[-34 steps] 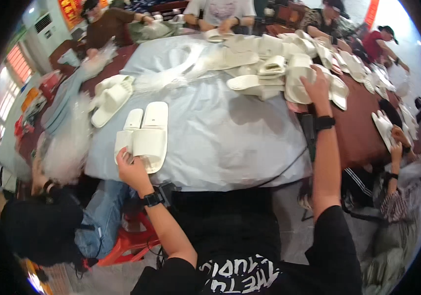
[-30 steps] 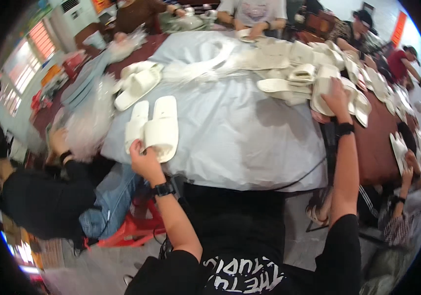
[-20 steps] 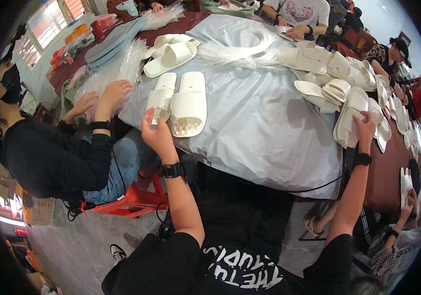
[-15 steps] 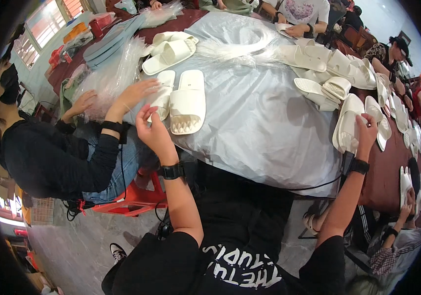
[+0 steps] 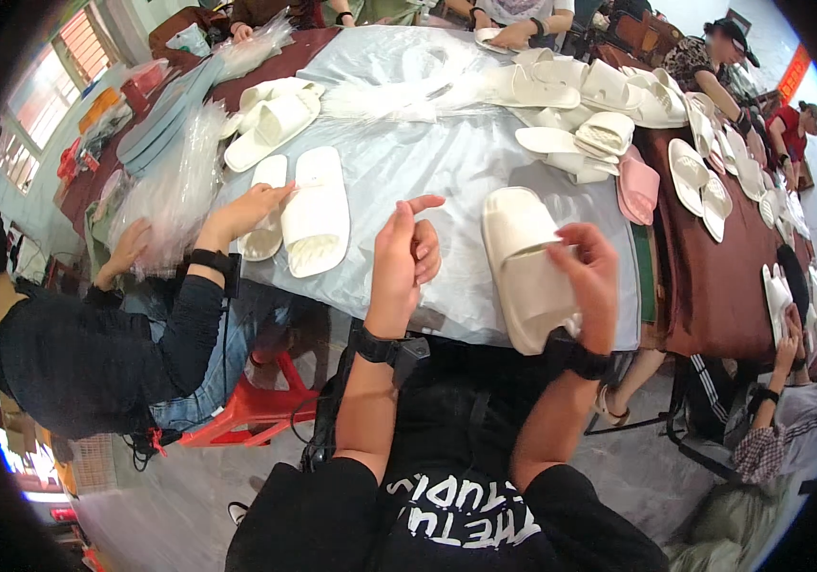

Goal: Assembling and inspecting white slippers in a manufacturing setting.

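Note:
My right hand [image 5: 588,276] grips a white slipper [image 5: 534,286] by the edge of its strap; the sole stands tilted at the table's near edge. The finger contact is partly blurred. To its left my left hand [image 5: 406,255] hovers over the grey plastic sheet, index finger stretched out and the other fingers loosely curled, with nothing visible in it. Farther left lies a pair of white slippers [image 5: 318,214]. A co-worker's hand [image 5: 248,210] reaches to the left slipper of that pair.
Several white slippers [image 5: 609,91] are heaped at the back right, with a pink pair [image 5: 638,186] beside them. Clear plastic bags [image 5: 175,176] lie at the left, and a bundle of thin clear strips [image 5: 408,91] at the back. A red stool [image 5: 260,400] stands below.
My right hand has brought the white slipper from the right side toward the middle. My left hand has moved right, away from the pair at left. The pink slippers now show.

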`<state>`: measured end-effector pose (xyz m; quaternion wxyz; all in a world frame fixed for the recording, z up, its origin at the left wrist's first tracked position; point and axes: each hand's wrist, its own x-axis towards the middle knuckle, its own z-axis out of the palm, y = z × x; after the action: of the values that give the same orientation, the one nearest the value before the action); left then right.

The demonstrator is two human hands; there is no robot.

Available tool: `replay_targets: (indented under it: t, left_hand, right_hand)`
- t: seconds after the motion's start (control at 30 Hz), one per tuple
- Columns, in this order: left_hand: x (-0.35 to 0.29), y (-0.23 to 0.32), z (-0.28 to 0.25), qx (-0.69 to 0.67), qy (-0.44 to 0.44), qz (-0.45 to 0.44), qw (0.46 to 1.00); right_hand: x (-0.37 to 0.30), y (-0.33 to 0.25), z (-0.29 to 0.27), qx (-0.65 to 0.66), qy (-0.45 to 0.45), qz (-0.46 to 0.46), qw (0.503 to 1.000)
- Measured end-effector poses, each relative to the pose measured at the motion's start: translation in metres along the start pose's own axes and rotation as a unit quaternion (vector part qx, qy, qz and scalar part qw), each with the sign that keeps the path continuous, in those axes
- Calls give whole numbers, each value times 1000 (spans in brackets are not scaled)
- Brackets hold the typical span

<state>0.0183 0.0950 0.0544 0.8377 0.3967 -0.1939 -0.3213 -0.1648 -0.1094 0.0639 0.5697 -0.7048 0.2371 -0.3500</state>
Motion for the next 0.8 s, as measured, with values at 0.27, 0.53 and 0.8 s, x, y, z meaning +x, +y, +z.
replay_targets:
  t: [0.27, 0.53, 0.8]
  left_hand:
    - [1, -13, 10, 147, -68, -86, 983]
    - [-19, -16, 41, 310, -163, -25, 936]
    - [-28, -7, 52, 435, -170, -11, 884]
  right_hand:
    - [-18, -18, 36, -169, 30, -93, 981]
    - [-28, -37, 50, -81, -26, -160, 983]
    - [-30, -39, 49, -76, -8, -144, 987]
